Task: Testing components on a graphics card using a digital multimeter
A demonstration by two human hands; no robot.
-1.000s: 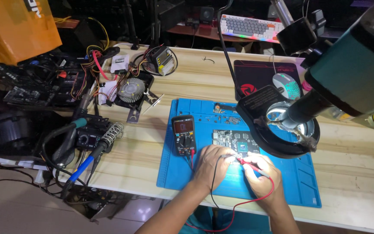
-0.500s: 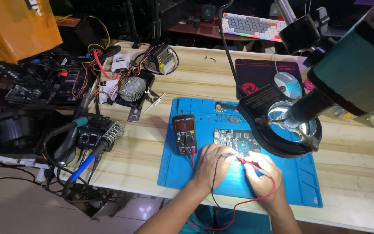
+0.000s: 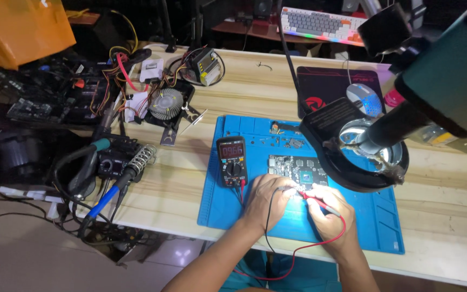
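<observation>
I see the wooden bench [image 3: 201,205], its blue mat [image 3: 385,227], and the microscope [image 3: 406,103] overhanging the circuit board [image 3: 298,166]. Beside the multimeter [image 3: 231,161], my left hand [image 3: 268,200] seems clenched on the black probe [image 3: 287,189]; my right hand [image 3: 331,213] pinches the red probe [image 3: 320,202] at the board's near edge.

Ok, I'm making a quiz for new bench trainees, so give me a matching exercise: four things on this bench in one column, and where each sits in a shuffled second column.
Things:
1. multimeter
2. circuit board
3. soldering iron
4. keyboard

Places:
A. far back, beyond the wooden table
B. in its coil stand at the table's left edge
C. on the blue mat, just ahead of both hands
D. on the blue mat, left of the board

Pairs: 1-D, 2-C, 3-B, 4-A
</observation>
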